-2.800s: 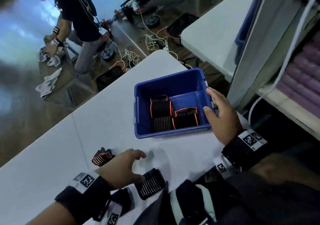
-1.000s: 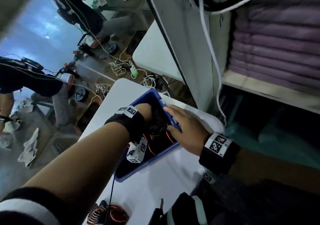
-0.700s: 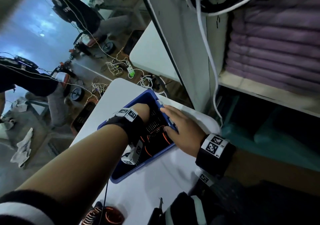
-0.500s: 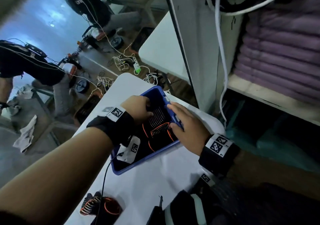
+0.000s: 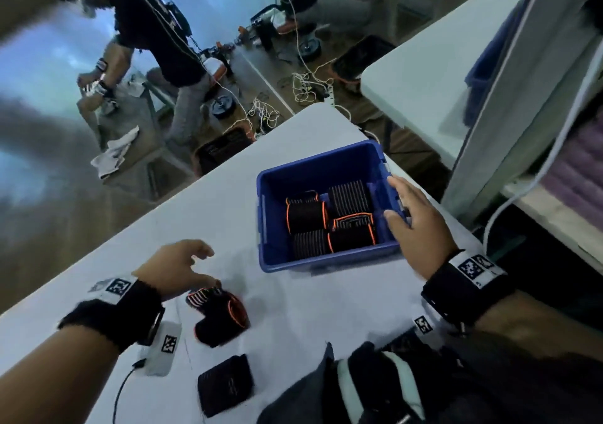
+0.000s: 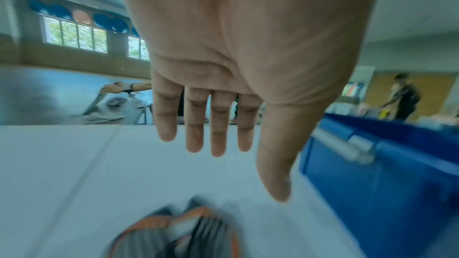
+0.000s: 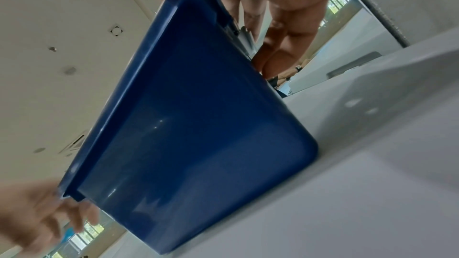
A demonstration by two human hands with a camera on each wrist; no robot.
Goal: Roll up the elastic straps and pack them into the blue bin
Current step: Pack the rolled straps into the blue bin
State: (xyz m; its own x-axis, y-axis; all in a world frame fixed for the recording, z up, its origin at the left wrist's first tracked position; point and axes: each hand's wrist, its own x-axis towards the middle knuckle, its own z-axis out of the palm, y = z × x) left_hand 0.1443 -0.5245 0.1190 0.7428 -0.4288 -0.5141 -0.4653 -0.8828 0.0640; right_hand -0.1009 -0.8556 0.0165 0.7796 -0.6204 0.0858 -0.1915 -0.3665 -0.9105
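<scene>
Blue bin (image 5: 326,260); black rolled straps (image 5: 306,216), orange-edged, some white-striped; white table (image 5: 202,214)

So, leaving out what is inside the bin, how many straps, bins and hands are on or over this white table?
Straps: 2 (orange-edged strap, black strap)
Blue bin: 1
Hands: 2 (left hand, right hand)
Total: 5

Dim, bluish room light; daylight from windows (image 6: 74,35) behind the blue bin (image 5: 326,260). Soft shadows beside the bin. Motion blur near it; wide-angle bending toward edges.
</scene>
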